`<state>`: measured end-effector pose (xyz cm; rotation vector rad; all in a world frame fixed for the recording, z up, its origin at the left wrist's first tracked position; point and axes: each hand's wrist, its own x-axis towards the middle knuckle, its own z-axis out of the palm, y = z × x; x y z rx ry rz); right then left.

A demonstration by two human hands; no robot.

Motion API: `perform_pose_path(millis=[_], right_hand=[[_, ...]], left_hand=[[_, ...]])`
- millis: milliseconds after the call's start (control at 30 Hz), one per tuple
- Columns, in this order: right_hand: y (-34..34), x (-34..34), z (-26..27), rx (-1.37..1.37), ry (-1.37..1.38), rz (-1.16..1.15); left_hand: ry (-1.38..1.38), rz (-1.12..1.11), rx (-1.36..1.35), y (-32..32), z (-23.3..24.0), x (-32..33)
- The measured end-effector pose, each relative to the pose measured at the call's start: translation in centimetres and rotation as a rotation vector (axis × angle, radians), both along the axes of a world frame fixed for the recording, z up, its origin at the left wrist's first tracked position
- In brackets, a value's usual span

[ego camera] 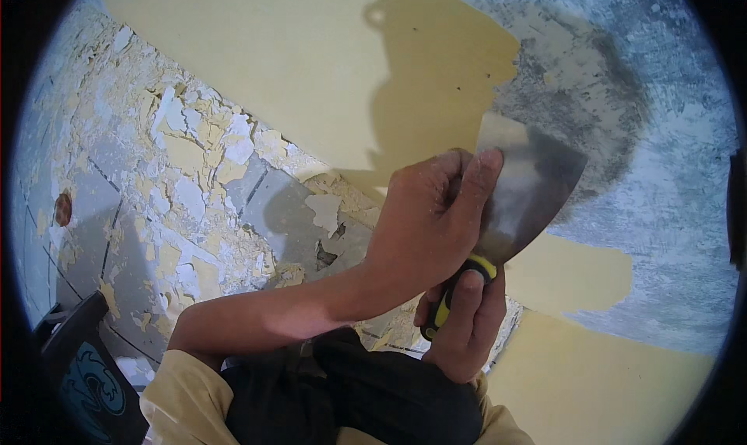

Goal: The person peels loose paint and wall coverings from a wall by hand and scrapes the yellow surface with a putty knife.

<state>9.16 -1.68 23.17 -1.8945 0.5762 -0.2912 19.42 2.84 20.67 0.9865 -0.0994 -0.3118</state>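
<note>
A wide metal scraper blade [531, 182] points up and to the right, in front of the wall. My right hand [470, 328] is wrapped around its black and yellow handle [443, 305], with the thumb near the collar. The fingers of my left hand [432, 217] are curled, and the thumb presses on the blade's left edge; the fingertips behind it are hidden. Beyond the blade, yellow paint [280, 48] on the wall meets a bared, patchy grey and white surface [683, 171] at a ragged edge.
Yellow and white paint flakes [187, 147] lie heaped along the wall's foot and scattered over grey floor tiles [140, 235]. A small reddish-brown round object [63, 209] lies at the far left. A black item with a blue printed design [96, 381] stands at the lower left.
</note>
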Motion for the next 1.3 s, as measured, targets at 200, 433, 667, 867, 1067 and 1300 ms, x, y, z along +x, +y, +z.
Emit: perform_pose_path(millis=[200,433,667,867,1067,1300], right_hand=[[-0.4,-0.5,0.5,-0.017,0.04,0.007],[-0.8,-0.4,-0.2,-0.097,0.064,0.035],[-1.2,-0.7,-0.5,-0.06,0.032,0.046],[-1.7,-1.0,-0.1,-0.122,0.053,0.051],[-1.2,-0.7,0.0,-0.112,0.073,0.014],[-1.4,-0.5,-1.3,-0.016,0.014,0.019]], left_hand=[[0.0,-0.038,-0.027,-0.3,-0.5,-0.5],[0.022,-0.095,0.013,-0.5,-1.2,-0.4],[0.039,-0.084,-0.063,-0.3,-0.7,-0.6],[0.006,-0.125,0.031,-0.9,-1.5,-0.8],[0.002,-0.1,0.024,-0.5,-0.8,-0.6],[-0.021,-0.024,-0.029,-1.0,-1.6,-0.3]])
